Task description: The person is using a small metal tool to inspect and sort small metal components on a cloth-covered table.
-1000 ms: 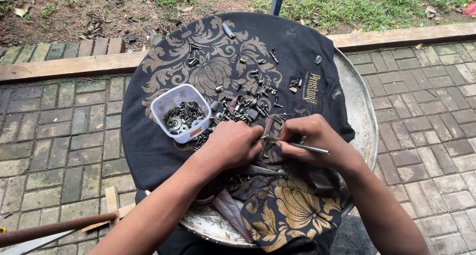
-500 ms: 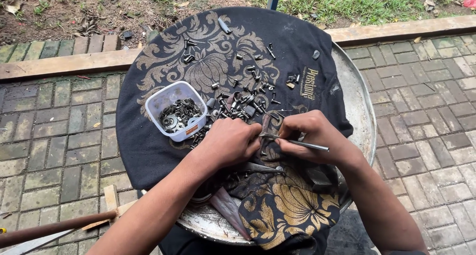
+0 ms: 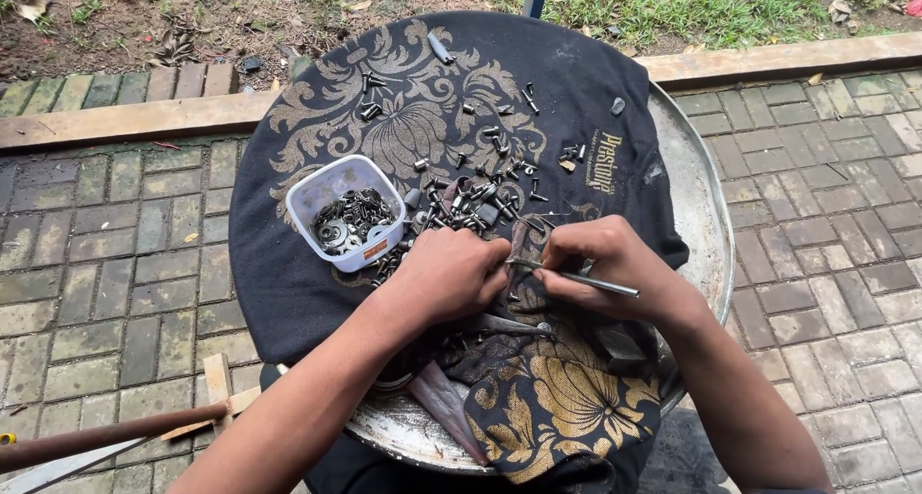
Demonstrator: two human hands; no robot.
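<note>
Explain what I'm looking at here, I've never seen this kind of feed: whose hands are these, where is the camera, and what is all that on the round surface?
There is no machine here: a person works with two bare hands, and the single camera sits on their head, looking down. The surface is a round grey metal tray standing on brick paving, draped with a black cloth with gold floral print. On the cloth stands a small white plastic tub filled with dark screws and washers, and a scatter of loose dark screws and small metal parts lies beside it. The right hand pinches a thin grey metal rod, whose tip meets the left hand. What the left hand's fingers grip is too small to tell. A brown wooden handle lies on the paving at lower left.
</note>
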